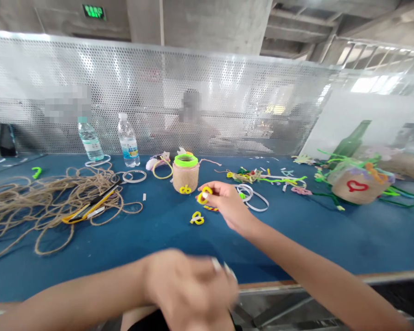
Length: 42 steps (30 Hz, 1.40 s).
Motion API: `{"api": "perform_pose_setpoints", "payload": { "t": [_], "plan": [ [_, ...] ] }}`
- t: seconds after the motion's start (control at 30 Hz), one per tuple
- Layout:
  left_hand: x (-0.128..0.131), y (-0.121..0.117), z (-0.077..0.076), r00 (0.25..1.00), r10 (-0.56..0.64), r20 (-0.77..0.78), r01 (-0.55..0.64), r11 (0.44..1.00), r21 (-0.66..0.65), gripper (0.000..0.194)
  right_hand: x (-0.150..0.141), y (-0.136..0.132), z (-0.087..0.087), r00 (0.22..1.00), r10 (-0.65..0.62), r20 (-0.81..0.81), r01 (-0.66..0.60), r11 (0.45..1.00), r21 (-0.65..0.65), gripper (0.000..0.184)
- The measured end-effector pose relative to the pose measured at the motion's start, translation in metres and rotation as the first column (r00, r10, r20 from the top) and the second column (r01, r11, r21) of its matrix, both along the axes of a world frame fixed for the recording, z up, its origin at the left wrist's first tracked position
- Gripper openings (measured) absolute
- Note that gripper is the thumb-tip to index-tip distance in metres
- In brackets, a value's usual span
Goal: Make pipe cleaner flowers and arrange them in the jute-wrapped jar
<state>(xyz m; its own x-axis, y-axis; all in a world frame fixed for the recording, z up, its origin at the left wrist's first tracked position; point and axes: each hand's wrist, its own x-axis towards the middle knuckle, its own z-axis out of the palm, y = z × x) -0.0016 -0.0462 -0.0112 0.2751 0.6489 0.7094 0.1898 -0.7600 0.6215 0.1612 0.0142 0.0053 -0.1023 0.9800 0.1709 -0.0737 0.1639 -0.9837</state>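
Note:
My right hand [226, 202] pinches a yellow pipe-cleaner loop [203, 197] with a small white patch on it, above the table. Below the hand, a second yellow pipe-cleaner shape [197, 218] with a white strip across it lies on the tabletop. My left hand [193, 287] is raised at the near edge and smeared by motion; white specks show by its fingertips, and its grip is unclear. Just beyond the right hand stands a twine-wrapped jar [186, 178] with a bright green rim and a yellow pipe-cleaner bow on its front.
Loose twine [55, 202] covers the left side, with a yellow-and-black utility knife [89, 207] on it. Two water bottles [128, 142] stand behind. White tape loops [257, 200] and pipe-cleaner scraps [248, 175] lie right of the jar. Farther right sits a decorated pot [360, 186].

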Motion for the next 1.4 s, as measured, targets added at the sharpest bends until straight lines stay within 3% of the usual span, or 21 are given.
{"api": "perform_pose_setpoints", "payload": {
  "t": [0.07, 0.1, 0.13, 0.17, 0.27, 0.37, 0.53, 0.6, 0.63, 0.67, 0.7, 0.73, 0.77, 0.8, 0.9, 1.07, 1.23, 1.3, 1.4],
  "plan": [
    [0.002, -0.010, 0.005, 0.975, -0.179, -0.130, 0.193, 0.976, 0.104, 0.018, 0.004, 0.011, -0.005, 0.996, 0.007, 0.084, -0.007, 1.000, -0.007, 0.015],
    [0.001, -0.011, 0.008, 0.928, -0.272, -0.256, 0.327, 0.923, 0.202, 0.019, 0.006, 0.015, -0.007, 0.986, 0.069, 0.153, -0.072, 0.997, 0.013, 0.014],
    [-0.002, -0.010, 0.010, 0.886, -0.283, -0.367, 0.399, 0.869, 0.294, 0.023, 0.007, 0.017, -0.008, 0.962, 0.151, 0.226, -0.163, 0.986, 0.039, 0.014],
    [-0.006, -0.007, 0.013, 0.874, -0.221, -0.433, 0.406, 0.822, 0.400, 0.028, 0.007, 0.017, -0.009, 0.925, 0.239, 0.296, -0.267, 0.962, 0.057, 0.013],
    [-0.019, 0.012, 0.017, 0.941, 0.150, -0.302, 0.094, 0.744, 0.662, 0.034, 0.007, 0.012, -0.008, 0.795, 0.440, 0.418, -0.503, 0.863, 0.048, 0.011],
    [-0.027, 0.031, 0.018, 0.937, 0.305, -0.169, -0.123, 0.742, 0.659, 0.027, 0.004, -0.001, -0.005, 0.711, 0.496, 0.499, -0.606, 0.792, 0.075, 0.006],
    [-0.027, 0.048, 0.019, 0.931, 0.355, -0.080, -0.279, 0.838, 0.470, 0.020, 0.001, -0.011, -0.002, 0.640, 0.351, 0.683, -0.650, 0.722, 0.238, 0.015],
    [-0.026, 0.050, 0.019, 0.942, 0.330, -0.055, -0.282, 0.872, 0.400, 0.020, 0.007, 0.003, 0.000, 0.678, 0.230, 0.698, -0.572, 0.762, 0.304, 0.023],
    [-0.025, 0.050, 0.020, 0.947, 0.319, -0.043, -0.280, 0.882, 0.379, 0.019, 0.013, 0.015, 0.003, 0.701, 0.121, 0.702, -0.491, 0.796, 0.353, 0.023],
    [-0.025, 0.050, 0.020, 0.949, 0.314, -0.037, -0.279, 0.888, 0.365, 0.018, 0.022, 0.031, 0.005, 0.678, -0.044, 0.734, -0.397, 0.818, 0.416, 0.022],
    [-0.025, 0.050, 0.020, 0.949, 0.314, -0.033, -0.282, 0.890, 0.358, 0.017, 0.032, 0.048, 0.008, 0.587, -0.239, 0.774, -0.303, 0.822, 0.483, 0.021],
    [-0.025, 0.050, 0.021, 0.947, 0.320, -0.034, -0.288, 0.889, 0.355, 0.017, 0.044, 0.067, 0.010, 0.432, -0.372, 0.822, -0.247, 0.827, 0.504, 0.022],
    [-0.025, 0.050, 0.021, 0.943, 0.330, -0.036, -0.296, 0.886, 0.356, 0.017, 0.056, 0.086, 0.011, 0.244, -0.437, 0.866, -0.210, 0.848, 0.487, 0.025],
    [-0.025, 0.049, 0.021, 0.939, 0.342, -0.035, -0.307, 0.880, 0.361, 0.016, 0.069, 0.103, 0.011, 0.072, -0.419, 0.905, -0.175, 0.888, 0.425, 0.028],
    [-0.027, 0.050, 0.020, 0.924, 0.382, -0.022, -0.343, 0.852, 0.396, 0.014, 0.097, 0.139, 0.003, -0.009, -0.343, 0.939, -0.099, 0.935, 0.341, 0.027],
    [-0.027, 0.049, 0.019, 0.893, 0.450, -0.015, -0.408, 0.822, 0.397, 0.017, 0.110, 0.148, -0.014, 0.025, -0.368, 0.930, -0.028, 0.929, 0.368, 0.023],
    [-0.027, 0.049, 0.020, 0.916, 0.400, -0.006, -0.390, 0.897, 0.207, 0.007, 0.106, 0.139, 0.008, 0.128, -0.524, 0.842, 0.021, 0.850, 0.526, 0.031],
    [-0.028, 0.051, 0.020, 0.932, 0.363, 0.021, -0.363, 0.927, 0.091, 0.006, 0.102, 0.133, 0.022, 0.259, -0.609, 0.750, 0.080, 0.787, 0.612, 0.030],
    [-0.028, 0.055, 0.020, 0.952, 0.301, 0.046, -0.301, 0.953, -0.004, 0.007, 0.093, 0.122, 0.035, 0.529, -0.672, 0.519, 0.192, 0.690, 0.698, 0.027]
  ]
}}
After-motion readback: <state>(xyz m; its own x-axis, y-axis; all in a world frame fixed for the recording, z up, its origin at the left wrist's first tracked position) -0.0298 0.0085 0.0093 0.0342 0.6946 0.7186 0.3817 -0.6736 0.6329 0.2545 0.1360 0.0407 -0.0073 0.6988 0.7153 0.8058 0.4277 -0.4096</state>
